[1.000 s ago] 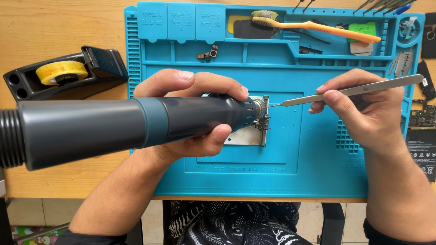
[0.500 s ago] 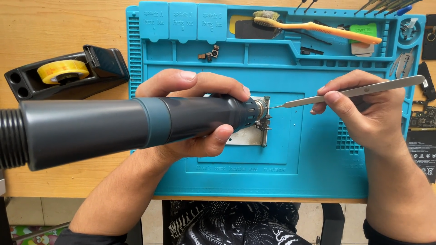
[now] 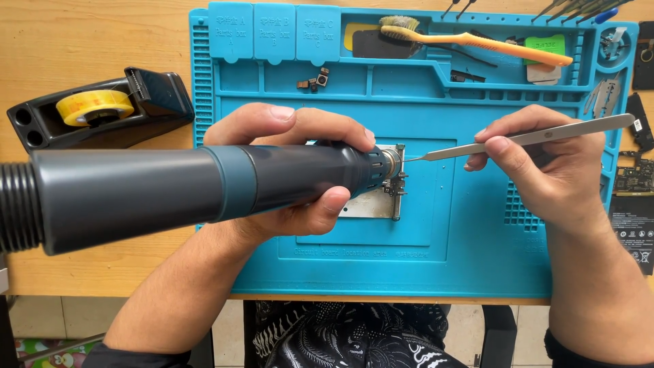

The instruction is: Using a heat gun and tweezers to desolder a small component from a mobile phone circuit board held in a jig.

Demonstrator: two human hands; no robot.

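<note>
My left hand (image 3: pixel 293 170) grips a dark grey hot-air tool (image 3: pixel 170 194) with a ribbed hose end at the left. Its metal nozzle (image 3: pixel 390 165) points right onto a small metal holder with a circuit board (image 3: pixel 388 194) in the middle of the blue work mat (image 3: pixel 470 232). My right hand (image 3: pixel 545 163) holds slim steel tweezers (image 3: pixel 524 140) like a pen. The tweezer tip touches the board just right of the nozzle. Part of the board is hidden under my left fingers.
A black tape dispenser with a yellow roll (image 3: pixel 95 109) stands on the wooden table at the left. The mat's top trays hold an orange-handled brush (image 3: pixel 477 42), small camera parts (image 3: pixel 315 80) and a green pick (image 3: pixel 545 51). Circuit boards (image 3: pixel 633 184) lie off the right edge.
The tweezer tip has edged slightly closer to the nozzle. Both hands otherwise hold the same pose.
</note>
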